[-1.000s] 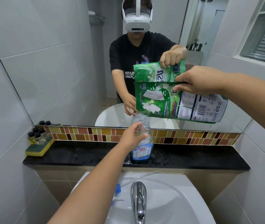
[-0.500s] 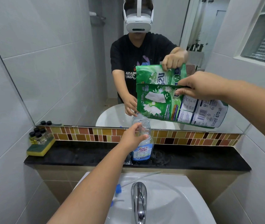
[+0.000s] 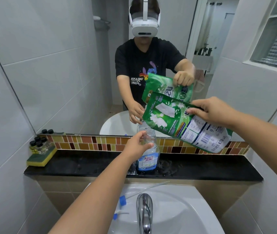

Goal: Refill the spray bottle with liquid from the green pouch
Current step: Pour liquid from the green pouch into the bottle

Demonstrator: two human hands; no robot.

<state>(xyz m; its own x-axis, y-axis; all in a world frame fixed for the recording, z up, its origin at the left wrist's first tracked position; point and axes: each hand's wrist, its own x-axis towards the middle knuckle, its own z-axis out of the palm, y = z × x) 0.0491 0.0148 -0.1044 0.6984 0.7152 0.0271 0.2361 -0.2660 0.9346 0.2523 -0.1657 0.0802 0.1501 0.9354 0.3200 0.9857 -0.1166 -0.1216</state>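
The bottle (image 3: 148, 152) stands on the black shelf (image 3: 83, 164) near its middle; the left hand (image 3: 138, 146) wraps its neck to keep it steady; the right hand (image 3: 213, 112) pinches the green pouch (image 3: 173, 120), tipped so its low corner meets the open top.

Green pouch, clear bottle, black ledge

The pouch (image 3: 169, 119) is green with white flower shapes and a white barcode panel; the clear bottle (image 3: 148, 154) wears a blue-and-white label; behind the black ledge (image 3: 83, 164) runs a tile strip (image 3: 90, 143) in yellow, orange, brown; the sponge (image 3: 40, 158) is yellow and green.
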